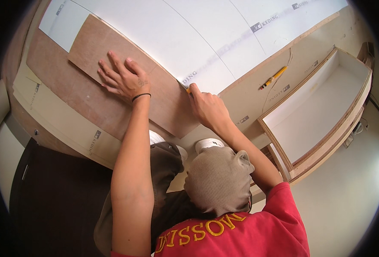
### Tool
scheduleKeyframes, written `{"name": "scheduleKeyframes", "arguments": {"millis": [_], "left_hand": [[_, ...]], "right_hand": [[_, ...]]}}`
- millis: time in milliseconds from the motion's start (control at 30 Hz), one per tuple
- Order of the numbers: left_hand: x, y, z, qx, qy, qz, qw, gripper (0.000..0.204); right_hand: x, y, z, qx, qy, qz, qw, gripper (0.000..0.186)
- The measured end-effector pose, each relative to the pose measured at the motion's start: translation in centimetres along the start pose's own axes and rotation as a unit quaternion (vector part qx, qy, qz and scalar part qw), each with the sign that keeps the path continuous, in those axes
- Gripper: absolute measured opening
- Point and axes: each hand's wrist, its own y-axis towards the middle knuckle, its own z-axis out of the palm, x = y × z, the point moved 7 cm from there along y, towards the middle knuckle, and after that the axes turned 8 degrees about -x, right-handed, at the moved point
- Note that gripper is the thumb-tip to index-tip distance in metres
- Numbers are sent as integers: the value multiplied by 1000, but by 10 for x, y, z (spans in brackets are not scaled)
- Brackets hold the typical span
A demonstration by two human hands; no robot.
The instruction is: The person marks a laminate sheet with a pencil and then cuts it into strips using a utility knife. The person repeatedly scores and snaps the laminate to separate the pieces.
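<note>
My left hand (pixel 123 78) lies with its fingers spread on a brown plywood strip (pixel 96 43), which rests over a larger brown board (pixel 52 55) and beside a white sheet with printed marks and thin lines (pixel 189 30). My right hand (pixel 203 105) is closed around a yellow-handled cutter (pixel 190 91) at the strip's upper edge, where it meets the white sheet. Its blade end is small and hard to make out.
A yellow pencil-like tool (pixel 273 78) lies on the beige printed board (pixel 241 103) to the right. An open wooden box with white inside (pixel 309 111) stands farther right. A dark panel (pixel 56 192) is at lower left. A khaki cap and red shirt fill the bottom middle.
</note>
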Motion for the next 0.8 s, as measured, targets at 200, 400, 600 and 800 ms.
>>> {"name": "scheduleKeyframes", "arguments": {"millis": [200, 400, 600, 800], "left_hand": [[-1, 1, -1, 8, 8, 4, 1000, 60], [0, 2, 0, 5, 2, -5, 1000, 59], [-1, 1, -3, 4, -7, -11, 1000, 59], [0, 1, -2, 9, -4, -14, 1000, 59]], "right_hand": [[3, -5, 2, -10, -3, 12, 1000, 21], [7, -3, -5, 19, 18, 35, 999, 18], [3, -6, -5, 45, 11, 45, 998, 19], [-10, -17, 4, 70, 0, 64, 995, 22]]}}
